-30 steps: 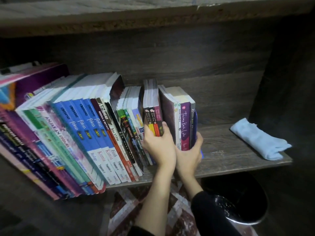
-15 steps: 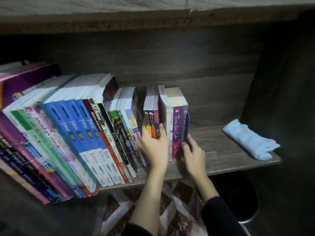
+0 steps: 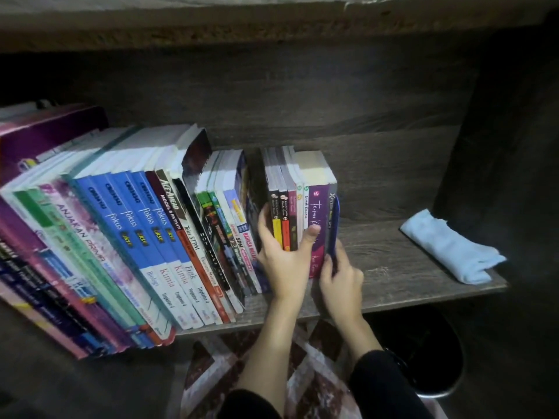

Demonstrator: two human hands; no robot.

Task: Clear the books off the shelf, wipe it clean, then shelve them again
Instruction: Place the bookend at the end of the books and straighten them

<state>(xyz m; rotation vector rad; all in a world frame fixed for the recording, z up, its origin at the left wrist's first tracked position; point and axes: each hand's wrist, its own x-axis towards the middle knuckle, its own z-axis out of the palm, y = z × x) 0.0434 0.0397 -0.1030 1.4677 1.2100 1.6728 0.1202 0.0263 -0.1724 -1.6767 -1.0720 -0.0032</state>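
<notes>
Batch of small paperbacks (image 3: 298, 213) stands upright on the shelf (image 3: 408, 267), at the right end of the row, a gap apart from the leaning textbooks (image 3: 136, 237). Your left hand (image 3: 284, 258) wraps the batch's left side, thumb across the spines. Your right hand (image 3: 341, 273) curls round the blue-edged outer volume. Likely light, but glossy covers slip and thin spines flex. Squeeze low from both ends and lift as one block. Blue cloth (image 3: 450, 246) lies further right, well apart.

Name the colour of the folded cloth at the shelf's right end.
Light blue; the folded cloth shows best in the head view.
</notes>
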